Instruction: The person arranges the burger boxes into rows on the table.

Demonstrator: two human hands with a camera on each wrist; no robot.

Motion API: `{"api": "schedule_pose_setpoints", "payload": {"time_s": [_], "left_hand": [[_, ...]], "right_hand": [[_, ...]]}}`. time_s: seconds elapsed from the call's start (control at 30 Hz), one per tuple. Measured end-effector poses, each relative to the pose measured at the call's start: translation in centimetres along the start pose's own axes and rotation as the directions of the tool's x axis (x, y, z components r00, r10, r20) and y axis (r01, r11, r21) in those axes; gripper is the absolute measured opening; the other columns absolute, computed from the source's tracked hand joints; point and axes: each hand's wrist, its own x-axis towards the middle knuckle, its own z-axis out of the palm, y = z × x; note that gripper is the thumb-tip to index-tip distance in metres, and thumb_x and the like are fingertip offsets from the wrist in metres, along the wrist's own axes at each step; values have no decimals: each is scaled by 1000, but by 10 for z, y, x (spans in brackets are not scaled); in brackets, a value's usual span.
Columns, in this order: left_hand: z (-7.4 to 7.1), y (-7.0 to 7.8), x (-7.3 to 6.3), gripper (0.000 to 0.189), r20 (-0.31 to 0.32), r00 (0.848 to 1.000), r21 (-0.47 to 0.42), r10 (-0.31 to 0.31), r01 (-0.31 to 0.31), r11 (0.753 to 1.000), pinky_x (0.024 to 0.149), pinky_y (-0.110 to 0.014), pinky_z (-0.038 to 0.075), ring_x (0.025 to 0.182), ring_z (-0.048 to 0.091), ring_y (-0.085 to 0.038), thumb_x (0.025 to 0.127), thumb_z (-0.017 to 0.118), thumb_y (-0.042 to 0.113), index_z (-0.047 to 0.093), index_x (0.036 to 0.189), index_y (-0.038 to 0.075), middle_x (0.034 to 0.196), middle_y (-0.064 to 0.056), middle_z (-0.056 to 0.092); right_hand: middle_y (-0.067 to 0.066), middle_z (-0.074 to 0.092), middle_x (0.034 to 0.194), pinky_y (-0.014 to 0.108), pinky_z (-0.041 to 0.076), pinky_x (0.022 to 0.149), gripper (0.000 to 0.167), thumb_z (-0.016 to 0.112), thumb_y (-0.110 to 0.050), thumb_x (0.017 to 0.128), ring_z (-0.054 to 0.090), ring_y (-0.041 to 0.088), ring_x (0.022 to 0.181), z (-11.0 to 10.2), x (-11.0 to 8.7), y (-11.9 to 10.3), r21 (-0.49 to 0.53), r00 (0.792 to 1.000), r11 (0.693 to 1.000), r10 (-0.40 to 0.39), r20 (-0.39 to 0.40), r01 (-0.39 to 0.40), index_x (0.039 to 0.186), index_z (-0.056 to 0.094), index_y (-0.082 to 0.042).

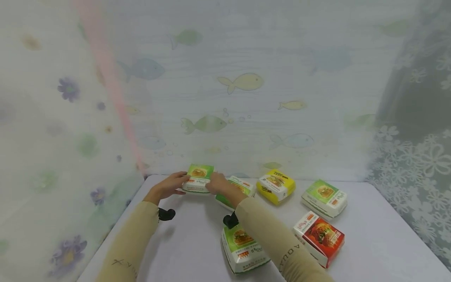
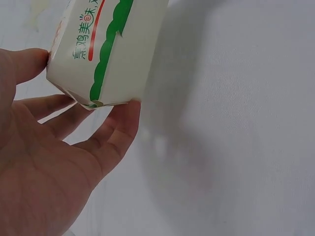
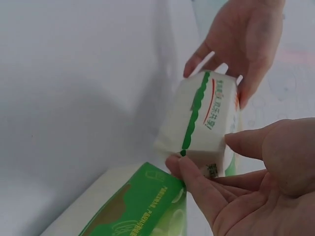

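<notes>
The left hand point(image 1: 170, 184) grips one end of a green-and-white burger box point(image 1: 198, 178), its thumb on one face and its fingertips along the lower side. The right hand point(image 1: 219, 183) pinches the opposite end between thumb and fingers. The box is near the table's point(image 1: 190, 243) far edge, toward the far left corner; whether its base touches the table I cannot tell. Just beside it, partly behind the right wrist, lies a second green box point(image 1: 246, 185). Next along the far edge is a yellow box point(image 1: 276, 186). A third green box point(image 1: 325, 197) lies toward the far right corner, and a red box point(image 1: 320, 238) lies just nearer the person. A fourth green box point(image 1: 243, 252), partly covered by the right sleeve point(image 1: 278, 241), lies about midway between the left and right edges. Beyond the far edge hangs a fish-patterned curtain point(image 1: 246, 113).
</notes>
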Motion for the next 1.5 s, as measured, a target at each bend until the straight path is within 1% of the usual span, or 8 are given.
{"api": "schedule_pose_setpoints", "payload": {"time_s": [0.13, 0.33, 0.5, 0.8, 1.0, 1.13, 1.3, 1.5], "left_hand": [[2, -3, 3, 69, -7, 1000, -21, -22, 22, 1000, 106, -52, 47, 131, 49, -38, 111, 44, 33, 13, 161, -4, 145, -24, 46], [5, -8, 6, 69, -6, 999, -50, -36, 36, 998, 107, -52, 46, 132, 46, -38, 111, 43, 32, 13, 161, -4, 148, -25, 40], [9, -11, 6, 70, -9, 999, -51, -38, 37, 998, 109, -53, 45, 135, 43, -41, 111, 43, 32, 12, 160, -6, 154, -27, 30], [25, -16, -11, 66, -25, 998, -41, -63, 62, 997, 108, -54, 44, 132, 47, -39, 112, 40, 31, 13, 161, -3, 149, -26, 39], [34, -18, -23, 65, -32, 997, -33, -63, 62, 998, 107, -54, 45, 129, 47, -36, 112, 39, 32, 14, 161, -3, 147, -25, 40], [33, -18, -23, 66, -41, 997, -16, -72, 71, 997, 108, -55, 44, 132, 45, -38, 112, 39, 34, 14, 161, -2, 149, -24, 38], [30, -18, -27, 71, -47, 996, -6, -74, 74, 997, 111, -57, 42, 140, 38, -42, 111, 39, 40, 10, 162, -1, 157, -26, 28], [24, -9, -48, 71, -86, 996, 106, -33, 43, 993, 107, -56, 46, 144, 33, -50, 111, 41, 41, 11, 162, 1, 163, -30, 17]], "right_hand": [[15, 61, 110, 36, 48, 85, 34, 57, -14, 101, 52, 24, 93, 0, -2, -2, 0, 1000, 1000, 25, 5, -25, 128, 58, 7], [11, 58, 102, 31, 41, 69, 25, 58, -10, 100, 51, 22, 84, 4, -1, -3, 47, 996, 997, 58, 63, -61, 121, 59, 3], [9, 57, 100, 31, 39, 67, 25, 57, -10, 101, 51, 20, 81, 8, -1, -2, 21, 996, 998, 51, 80, -53, 122, 60, 2], [11, 61, 106, 34, 45, 80, 27, 56, -13, 102, 51, 20, 88, 15, -20, 0, -41, 993, 999, -18, 120, 23, 123, 60, 3], [11, 62, 112, 37, 47, 89, 32, 57, -16, 101, 51, 21, 94, 17, -33, 0, -32, 990, 999, -14, 140, 18, 128, 60, 2], [11, 64, 113, 37, 48, 92, 34, 59, -18, 100, 54, 21, 94, 16, -34, -1, -28, 990, 999, -14, 143, 18, 128, 61, 2], [10, 66, 107, 34, 51, 85, 38, 64, -25, 98, 58, 21, 90, 23, -25, 0, -61, 986, 996, -53, 156, 63, 124, 63, 3], [10, 66, 116, 36, 51, 87, 45, 64, -29, 100, 59, 20, 95, 6, -58, -18, -87, 984, 993, -71, 164, 86, 134, 59, 0]]}}
